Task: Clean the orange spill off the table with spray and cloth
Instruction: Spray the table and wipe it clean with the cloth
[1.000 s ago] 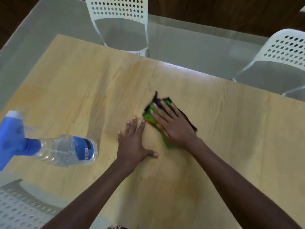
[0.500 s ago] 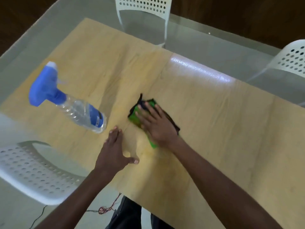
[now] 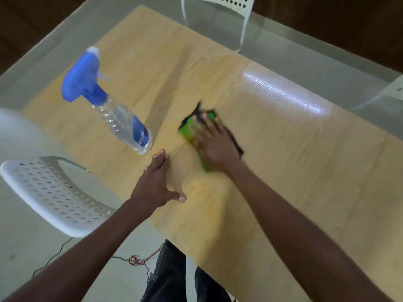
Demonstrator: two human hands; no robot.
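right hand [image 3: 214,141] flat on a green and black cloth [image 3: 192,131], palm down, fingers [image 3: 204,119] spread and pressing the cloth onto the wooden table [image 3: 294,171]; not a closed grip, just pushed down flat. cloth is crumpled, sticks out past the fingertips and along both sides of the hand, blurred. it sits around the middle of the table.

left hand [image 3: 156,184] flat on the table near the front edge, empty, fingers together and extended, thumb out to the side. near the cloth but not touching it.

orange spill [image 3: 208,198]: faint yellowish-orange smear on the wood between the two forearms, just nearer the person than the cloth, close to the left thumb. edges are soft, hard to say how far it runs.

spray bottle [image 3: 115,112] clear plastic, blue trigger head, blue label near its base, stands on the table to the left of the cloth, looks tilted in the wide-angle view. its base is just beyond the left fingertips, apart from both hands.

white perforated chair [image 3: 52,192] at lower left beside the table, another white chair [image 3: 220,9] at the far side. thin cable [image 3: 135,259] on the floor below the table edge. dark trousers visible at the bottom.
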